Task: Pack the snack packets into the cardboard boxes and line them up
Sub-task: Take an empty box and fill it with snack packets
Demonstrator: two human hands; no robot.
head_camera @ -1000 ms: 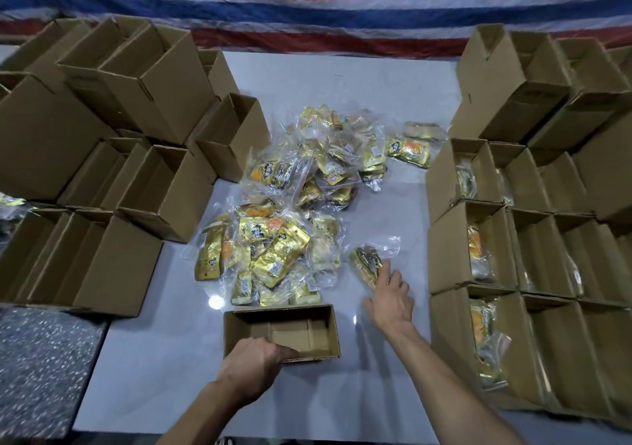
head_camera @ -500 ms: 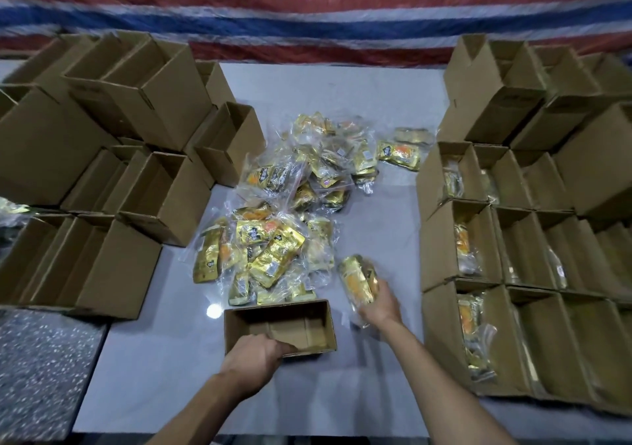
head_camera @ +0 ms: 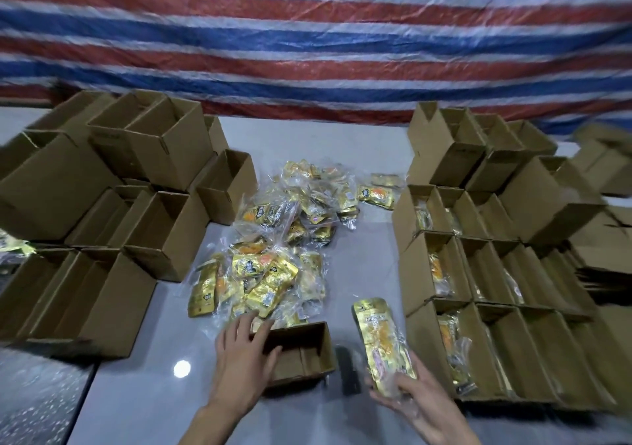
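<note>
Near bench edge: left hand, fingers spread, rests on left end of small open corrugated cardboard box. Right hand pinches lower end of long, glossy gold-foil snack packet, just right of box. Crinkly packet heap lies behind.

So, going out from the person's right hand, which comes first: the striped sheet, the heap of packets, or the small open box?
1. Small open box, just left of the right hand, which holds a gold packet.
2. Heap of packets, beyond the box, mid-table.
3. Striped sheet, hanging at the back.
</note>
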